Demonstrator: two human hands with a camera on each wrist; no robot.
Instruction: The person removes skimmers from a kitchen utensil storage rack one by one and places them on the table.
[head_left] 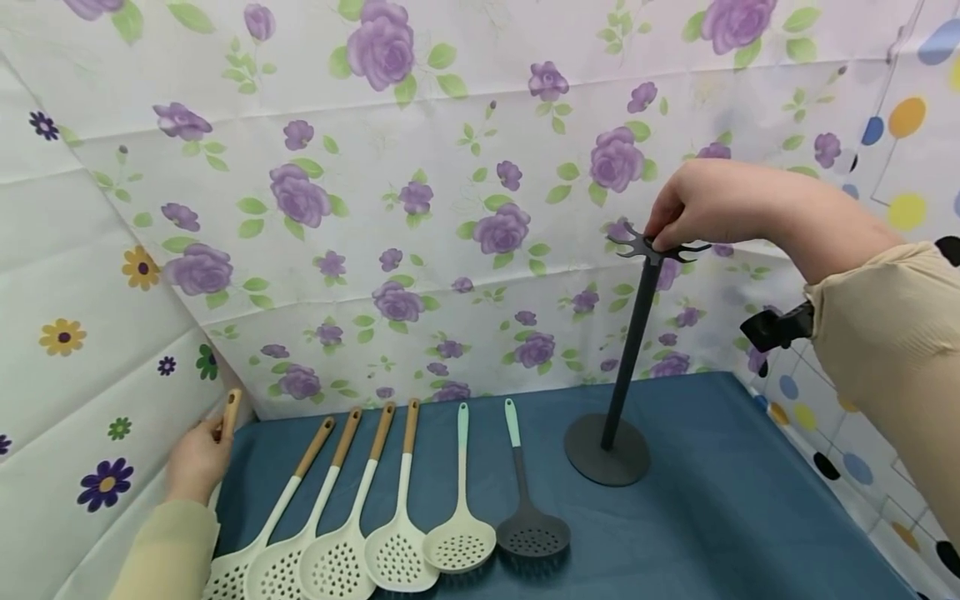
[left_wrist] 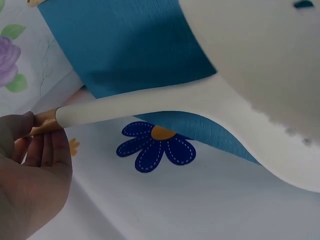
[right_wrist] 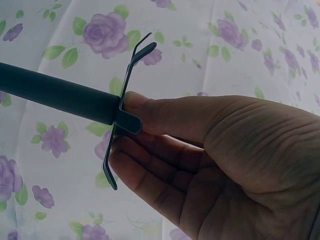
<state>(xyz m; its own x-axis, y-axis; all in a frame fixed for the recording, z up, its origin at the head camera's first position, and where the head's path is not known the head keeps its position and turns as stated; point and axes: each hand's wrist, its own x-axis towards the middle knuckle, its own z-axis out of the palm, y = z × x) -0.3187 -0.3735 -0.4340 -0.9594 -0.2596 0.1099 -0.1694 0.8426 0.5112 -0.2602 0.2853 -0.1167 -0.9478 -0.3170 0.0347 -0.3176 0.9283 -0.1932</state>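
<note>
My left hand (head_left: pixel 201 460) grips the wooden handle (left_wrist: pixel 46 122) of a white utensil at the left edge of the table. In the left wrist view its white neck (left_wrist: pixel 125 105) widens into a broad pale head (left_wrist: pixel 270 60), only partly in frame, so its exact kind is unclear. At the right, my right hand (head_left: pixel 720 204) pinches the top of a dark utensil stand (head_left: pixel 633 342) with curved hooks. The stand's round base (head_left: pixel 609 454) rests on the table. In the right wrist view, thumb and fingers of the right hand (right_wrist: pixel 200 150) meet the hook plate (right_wrist: pixel 129 122).
Several white skimmers with wooden handles (head_left: pixel 341 558) lie side by side on the blue table (head_left: pixel 712 508). Right of them are a pale skimmer with a mint handle (head_left: pixel 460 542) and a dark grey one (head_left: pixel 534 533). Flowered cloth (head_left: pixel 450 125) covers the wall behind.
</note>
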